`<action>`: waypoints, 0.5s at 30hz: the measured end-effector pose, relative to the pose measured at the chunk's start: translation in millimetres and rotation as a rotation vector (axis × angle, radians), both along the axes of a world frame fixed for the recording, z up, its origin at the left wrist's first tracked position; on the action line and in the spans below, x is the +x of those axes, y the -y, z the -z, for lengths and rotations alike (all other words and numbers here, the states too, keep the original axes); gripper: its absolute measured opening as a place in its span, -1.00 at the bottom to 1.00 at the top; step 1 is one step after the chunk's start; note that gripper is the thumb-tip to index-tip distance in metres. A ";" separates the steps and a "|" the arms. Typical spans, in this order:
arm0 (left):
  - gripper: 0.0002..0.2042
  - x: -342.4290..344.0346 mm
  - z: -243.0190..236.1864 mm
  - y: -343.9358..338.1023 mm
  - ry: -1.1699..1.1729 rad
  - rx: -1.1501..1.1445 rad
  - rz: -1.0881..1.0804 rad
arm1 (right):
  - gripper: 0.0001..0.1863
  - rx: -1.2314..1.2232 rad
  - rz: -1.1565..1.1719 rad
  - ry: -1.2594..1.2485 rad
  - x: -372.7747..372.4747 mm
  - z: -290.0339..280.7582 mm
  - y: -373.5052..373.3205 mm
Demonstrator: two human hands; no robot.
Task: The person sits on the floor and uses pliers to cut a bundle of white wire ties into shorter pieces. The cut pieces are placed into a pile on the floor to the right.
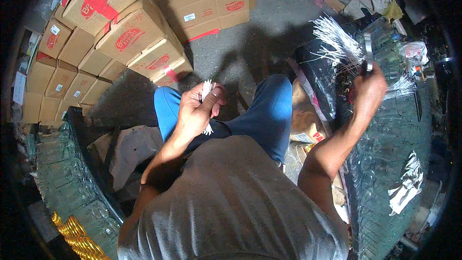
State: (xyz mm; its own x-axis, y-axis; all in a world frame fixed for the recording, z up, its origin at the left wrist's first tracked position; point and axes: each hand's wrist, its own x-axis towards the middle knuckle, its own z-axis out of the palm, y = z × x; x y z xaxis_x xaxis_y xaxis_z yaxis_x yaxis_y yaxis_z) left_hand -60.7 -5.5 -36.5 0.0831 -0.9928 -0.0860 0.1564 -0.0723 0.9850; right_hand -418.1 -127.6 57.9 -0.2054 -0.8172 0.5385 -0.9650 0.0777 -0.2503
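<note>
Near my lap, my left hand is closed around a small bundle of thin white strands, which stick out above and below the fist. Off to the right, my right hand is raised over the bench with curled fingers. A narrow pale band-shaped thing stands at its fingertips and looks gripped; its kind is unclear. Just left of that hand lies a larger spread of similar white strands on a black surface. Another smaller bunch of white strands rests to the right of the wrist.
Stacked cardboard boxes rise at the far left. A greenish, film-covered bench runs along my right, with crumpled white gloves on it. Gold twisted items lie at the lower left. A brown sack stands beside my right knee.
</note>
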 end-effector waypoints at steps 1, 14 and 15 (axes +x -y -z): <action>-0.85 -0.7 -0.9 -0.2 -0.041 0.004 0.002 | -0.74 0.155 -0.009 0.090 13.5 2.2 -3.7; -0.89 -3.8 -14.9 -10.1 -0.096 -0.045 0.025 | -0.78 0.221 -0.055 -0.089 50.1 34.4 16.8; -0.89 -2.3 -13.8 -9.8 -0.088 -0.044 0.043 | -0.77 0.232 -0.056 -0.100 50.6 34.8 16.2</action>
